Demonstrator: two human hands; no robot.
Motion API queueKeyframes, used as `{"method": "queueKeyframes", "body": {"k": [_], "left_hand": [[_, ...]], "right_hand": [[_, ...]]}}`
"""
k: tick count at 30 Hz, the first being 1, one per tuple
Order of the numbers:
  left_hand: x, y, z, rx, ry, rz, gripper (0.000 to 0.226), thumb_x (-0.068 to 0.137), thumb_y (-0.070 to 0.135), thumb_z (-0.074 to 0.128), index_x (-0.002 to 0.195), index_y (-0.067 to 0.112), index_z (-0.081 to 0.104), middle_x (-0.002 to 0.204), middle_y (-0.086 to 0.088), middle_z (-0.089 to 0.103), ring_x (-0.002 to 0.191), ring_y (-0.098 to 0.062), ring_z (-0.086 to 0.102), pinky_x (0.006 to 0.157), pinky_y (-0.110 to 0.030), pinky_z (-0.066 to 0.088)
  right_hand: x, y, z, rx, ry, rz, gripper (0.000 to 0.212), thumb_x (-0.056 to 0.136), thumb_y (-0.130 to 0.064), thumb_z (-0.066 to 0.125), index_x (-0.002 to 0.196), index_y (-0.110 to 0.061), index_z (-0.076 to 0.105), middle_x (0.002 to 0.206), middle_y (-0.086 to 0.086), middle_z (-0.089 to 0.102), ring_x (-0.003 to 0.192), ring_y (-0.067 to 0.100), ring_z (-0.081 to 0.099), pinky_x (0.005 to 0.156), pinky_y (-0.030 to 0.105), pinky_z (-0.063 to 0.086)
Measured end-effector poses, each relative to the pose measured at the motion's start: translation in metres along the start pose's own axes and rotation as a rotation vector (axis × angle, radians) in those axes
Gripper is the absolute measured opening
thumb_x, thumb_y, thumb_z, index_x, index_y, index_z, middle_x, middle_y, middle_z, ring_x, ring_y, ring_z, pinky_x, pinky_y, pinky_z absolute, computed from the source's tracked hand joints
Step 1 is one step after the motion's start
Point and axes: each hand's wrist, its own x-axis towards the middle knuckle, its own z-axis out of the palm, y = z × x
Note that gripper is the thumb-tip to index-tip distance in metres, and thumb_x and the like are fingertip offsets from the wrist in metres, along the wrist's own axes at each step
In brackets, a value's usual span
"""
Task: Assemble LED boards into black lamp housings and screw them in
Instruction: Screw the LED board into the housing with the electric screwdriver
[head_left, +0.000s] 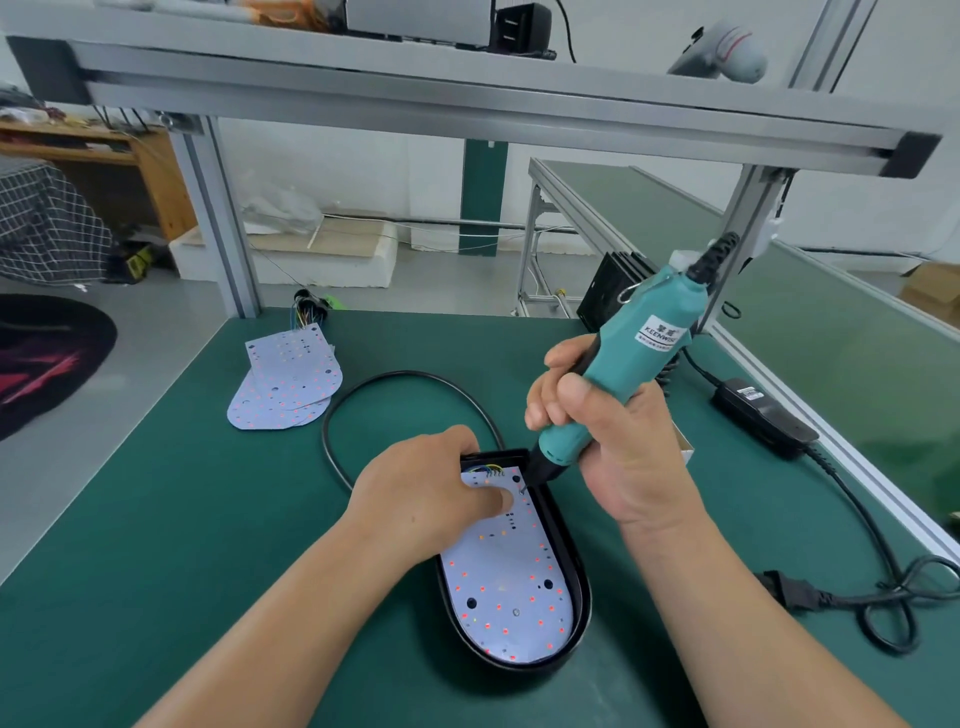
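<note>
Housing: black lamp housing (583, 587) lies flat on the green surface (156, 545), its rounded end toward the person.
Board: white LED board (511, 582) sits inside the lamp housing, with coloured wires at its far end.
Left: left grip (431, 493) bends its fingers over the far rim of the lamp housing, thumb pressed onto the LED board.
Right: right grip (605, 441) is wrapped round a teal electric screwdriver (623, 358), which is tilted, its bit touching the LED board just beside the thumb.
Spares: stack of boards (285, 384) lies at the far left of the surface, well apart from the lamp housing.
Cable: black cable (405, 376) loops behind the lamp housing.
Adapter: black power adapter (763, 415) lies on the right of the surface.
</note>
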Motion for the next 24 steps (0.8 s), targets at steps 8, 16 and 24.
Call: {"method": "queueKeyframes", "body": {"k": [8, 16, 24], "left_hand": [[0.0, 0.0, 0.0, -0.12, -0.017, 0.029, 0.04, 0.074, 0.064, 0.076, 0.091, 0.033, 0.058, 0.082, 0.004, 0.067, 0.074, -0.017, 0.065, 0.063, -0.035, 0.047], [0.003, 0.0, 0.004, -0.289, -0.049, 0.068, 0.034, 0.071, 0.055, 0.083, 0.091, 0.035, 0.065, 0.083, 0.005, 0.069, 0.068, -0.011, 0.061, 0.062, -0.03, 0.047], [0.005, 0.002, 0.006, -0.335, -0.044, 0.046, 0.034, 0.07, 0.055, 0.082, 0.094, 0.034, 0.068, 0.087, 0.0, 0.071, 0.076, -0.022, 0.067, 0.061, -0.036, 0.052]], "right_hand": [[-0.006, -0.015, -0.007, -0.053, -0.123, -0.073, 0.023, 0.087, -0.009, 0.071, 0.109, -0.014, 0.07, 0.076, 0.006, 0.065, 0.072, 0.033, 0.06, 0.077, 0.048, 0.049], [-0.007, -0.018, -0.006, -0.078, -0.071, -0.094, 0.023, 0.086, -0.008, 0.072, 0.108, -0.012, 0.071, 0.076, 0.011, 0.064, 0.072, 0.034, 0.06, 0.075, 0.046, 0.052], [-0.007, -0.021, -0.007, -0.09, -0.025, -0.094, 0.021, 0.083, -0.006, 0.07, 0.103, -0.012, 0.071, 0.072, 0.009, 0.062, 0.07, 0.033, 0.059, 0.074, 0.041, 0.052]]}}
